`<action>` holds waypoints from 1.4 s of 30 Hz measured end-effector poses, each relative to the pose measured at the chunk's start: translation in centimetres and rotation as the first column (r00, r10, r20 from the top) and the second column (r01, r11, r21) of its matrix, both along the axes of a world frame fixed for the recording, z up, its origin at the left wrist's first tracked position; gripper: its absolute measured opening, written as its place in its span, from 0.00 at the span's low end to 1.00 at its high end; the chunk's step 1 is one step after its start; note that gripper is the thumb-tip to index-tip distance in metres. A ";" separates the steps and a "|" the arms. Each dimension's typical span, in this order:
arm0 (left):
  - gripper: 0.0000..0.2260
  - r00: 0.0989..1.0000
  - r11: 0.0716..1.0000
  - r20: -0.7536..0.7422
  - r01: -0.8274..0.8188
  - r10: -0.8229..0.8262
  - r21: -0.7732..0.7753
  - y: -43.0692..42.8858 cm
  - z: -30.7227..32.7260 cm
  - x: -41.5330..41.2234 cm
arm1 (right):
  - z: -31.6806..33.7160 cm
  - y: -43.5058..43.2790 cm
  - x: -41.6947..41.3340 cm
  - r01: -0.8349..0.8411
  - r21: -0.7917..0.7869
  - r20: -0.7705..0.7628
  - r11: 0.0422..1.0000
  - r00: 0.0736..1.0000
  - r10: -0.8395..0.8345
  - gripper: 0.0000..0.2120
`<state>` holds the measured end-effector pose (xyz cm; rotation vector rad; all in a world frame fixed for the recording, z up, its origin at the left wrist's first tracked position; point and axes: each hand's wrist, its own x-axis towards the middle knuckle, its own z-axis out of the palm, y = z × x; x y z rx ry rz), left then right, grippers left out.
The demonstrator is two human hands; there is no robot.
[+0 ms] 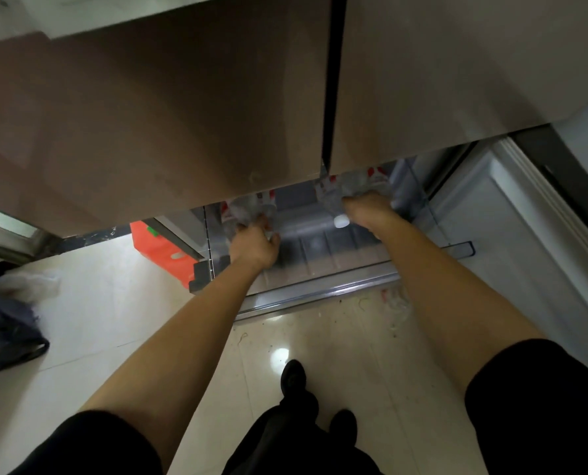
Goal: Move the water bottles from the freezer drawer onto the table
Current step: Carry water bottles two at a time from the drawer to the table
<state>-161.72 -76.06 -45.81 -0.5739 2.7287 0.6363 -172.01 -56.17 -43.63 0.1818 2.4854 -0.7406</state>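
The freezer drawer is pulled out at floor level below the fridge's brown doors. My left hand grips a frosted water bottle with a red-and-white label at the drawer's left side. Over at the right side, my right hand holds another frosted bottle, whose white cap points toward me. The upper parts of both bottles are hidden behind the lower edge of the fridge doors.
The closed upper fridge doors overhang the drawer. An open white freezer door stands at the right. An orange bag lies on the tiled floor left of the drawer, and dark plastic bags farther left. My feet stand before the drawer.
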 end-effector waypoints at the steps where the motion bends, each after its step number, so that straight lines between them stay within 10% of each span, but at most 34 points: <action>1: 0.16 1.000 1.000 0.013 -0.017 0.017 0.013 0.4 0.2 0.6 | 0.2 0.2 0.6 0.014 -0.038 0.038 0.999 0.999 -0.013 0.14; 16: 0.03 0.817 0.979 -0.576 -0.100 -0.021 -0.177 1.2 8.5 8.3 | 7.2 2.1 9.4 -0.073 0.068 -0.281 0.995 0.955 0.089 0.21; 28: 0.09 0.897 0.983 -0.418 0.079 -0.143 -0.166 2.3 7.1 10.0 | 7.1 2.3 12.8 -0.113 -0.039 -0.319 0.993 0.943 0.095 0.21; 35: 0.27 0.945 0.979 -0.280 -0.124 0.166 0.161 1.9 5.4 9.8 | 3.8 2.6 13.4 -0.075 -0.006 -0.240 0.997 0.968 0.072 0.46; 42: 0.36 0.957 0.951 -0.205 -0.144 0.204 0.272 1.7 4.8 9.7 | 3.0 1.5 12.9 -0.047 -0.088 -0.254 0.995 0.967 0.023 0.42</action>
